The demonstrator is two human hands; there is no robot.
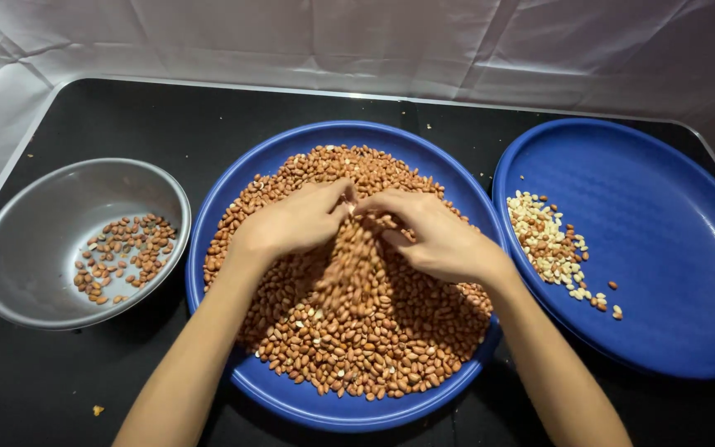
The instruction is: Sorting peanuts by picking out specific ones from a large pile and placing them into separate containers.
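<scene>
Both hands meet over the middle of the frame, fingertips pressed together on the peanut heap (349, 314). Fingers of the left hand (295, 222) are curled and bunched, pinching at nuts near the top of the pile; those of the right hand (428, 236) are bent the same way, thumb tucked under, and the two sets of fingertips nearly touch. A blurred streak of peanuts hangs just below them, so which single nuts are gripped cannot be told.

The heap fills the central blue plate (246, 178), crowding its lower and right rim, with a bare crescent of plate along the left and bottom edges. At centre left sits a grey metal bowl (22, 240), close beside the plate's rim, with a thin scatter of red-skinned peanuts (126, 252) on its floor. On the right lies a second blue plate (664, 240), its rim just beside the central one, mostly bare apart from a small cluster of pale, skinless peanuts (548, 244) near its left edge. All three stand on a black table (175, 116) with a pale metal edge, white cloth (374, 41) behind it. Open black surface shows along the top and in the lower left corner.

Both forearms rise from the bottom of the frame and converge inward, wrists bent down over the pile.
</scene>
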